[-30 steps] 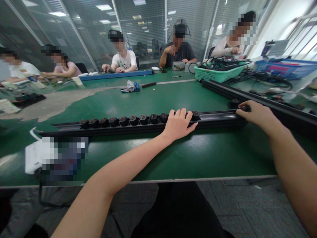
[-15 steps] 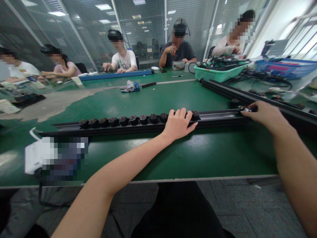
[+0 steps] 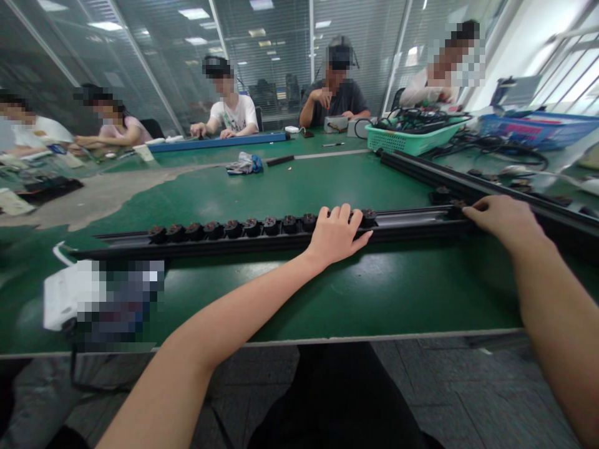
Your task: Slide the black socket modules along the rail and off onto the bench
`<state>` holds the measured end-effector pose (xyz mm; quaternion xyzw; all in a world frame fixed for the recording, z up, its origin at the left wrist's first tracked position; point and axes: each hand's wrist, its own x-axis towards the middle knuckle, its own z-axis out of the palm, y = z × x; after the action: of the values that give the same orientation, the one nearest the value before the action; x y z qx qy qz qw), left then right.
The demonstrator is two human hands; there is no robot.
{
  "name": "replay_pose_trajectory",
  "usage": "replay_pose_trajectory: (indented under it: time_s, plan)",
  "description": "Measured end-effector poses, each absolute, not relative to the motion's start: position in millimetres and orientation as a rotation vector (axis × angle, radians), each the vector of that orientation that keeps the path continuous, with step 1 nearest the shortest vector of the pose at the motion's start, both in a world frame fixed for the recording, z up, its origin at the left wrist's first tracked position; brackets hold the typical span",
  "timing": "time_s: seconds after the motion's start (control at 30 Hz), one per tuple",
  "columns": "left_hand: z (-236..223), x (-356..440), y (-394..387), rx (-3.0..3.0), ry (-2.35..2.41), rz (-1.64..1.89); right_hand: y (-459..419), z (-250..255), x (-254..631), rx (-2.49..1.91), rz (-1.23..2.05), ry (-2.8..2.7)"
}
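A long black rail (image 3: 262,245) lies across the green table in front of me. Several round black socket modules (image 3: 233,228) sit in a row in its channel, from the left part to the middle. Over the right end of that row lies my left hand (image 3: 336,234), its fingers curled over the far side and the thumb along the near side. My right hand (image 3: 500,218) is at the rail's right end, fingertips pinched at a black socket module (image 3: 456,207). The fingers partly hide that piece. Between the hands a stretch of bare channel (image 3: 412,216) shows.
A second black rail (image 3: 421,173) runs diagonally at the right, with a loose black module (image 3: 440,194) beside it. Farther back are a green basket (image 3: 412,142) of cables and a blue basket (image 3: 538,131). A glove (image 3: 244,163) lies mid-table. Several people sit opposite.
My right fingers have shifted slightly at the rail's end, and the shiny bit seen at their tips no longer shows; a dark module does. My left hand stays in place.
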<state>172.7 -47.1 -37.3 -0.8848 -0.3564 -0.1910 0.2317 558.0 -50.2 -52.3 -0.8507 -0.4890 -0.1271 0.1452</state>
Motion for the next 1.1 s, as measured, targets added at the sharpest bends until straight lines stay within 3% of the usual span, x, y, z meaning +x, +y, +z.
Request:
replay_pose_trajectory:
  time_s: [0.07, 0.13, 0.2, 0.3, 0.43, 0.63, 0.93, 1.1]
  plan:
    - [-37, 172, -47, -2.428, -0.974, -0.527, -55, -44, 543, -2.565, -0.254, -1.333]
    - [-38, 172, -47, -2.423, -0.966, -0.531, -59, -37, 519, -2.464, -0.397, -1.391]
    - [-38, 172, -47, -2.419, -0.959, -0.535, -62, -34, 488, -2.134, -0.506, -1.537]
    - [-38, 173, -47, -2.417, -0.959, -0.536, -66, -36, 436, -1.551, -0.357, -1.849]
    - [-37, 173, -48, -2.415, -0.966, -0.533, -75, -44, 386, -1.206, -0.181, -2.159]
    - [-36, 174, -48, -2.423, -0.974, -0.534, -79, -46, 378, -1.345, -0.152, -2.212]
    - [-37, 172, -46, -2.424, -0.961, -0.530, -55, -2, 347, -1.699, -0.336, -2.265]
    - [-37, 172, -45, -2.422, -0.936, -0.515, -57, -18, 342, -1.686, -0.430, -2.112]
